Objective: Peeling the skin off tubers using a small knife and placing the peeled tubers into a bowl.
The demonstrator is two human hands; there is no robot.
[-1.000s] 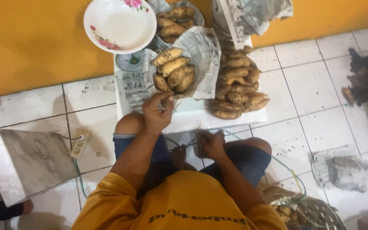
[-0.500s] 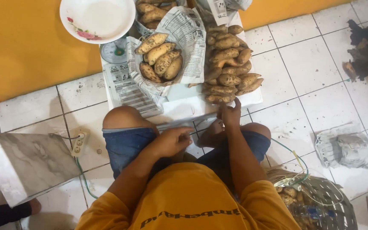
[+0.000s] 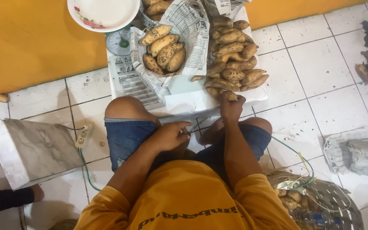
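Since a moment ago, right hand (image 3: 231, 107) has reached forward, now clenched on a sweet potato (image 3: 228, 95) at the white board's (image 3: 184, 100) near edge; left hand (image 3: 171, 135) rests curled, seemingly empty. Firm, fairly heavy, best gripped mid-body.

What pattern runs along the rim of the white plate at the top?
Pink flowers with green leaves along the plate rim; head view, the only one.

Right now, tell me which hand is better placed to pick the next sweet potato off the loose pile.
Right. The right hand already touches the sweet potato pile, while the left hand rests near the lap.
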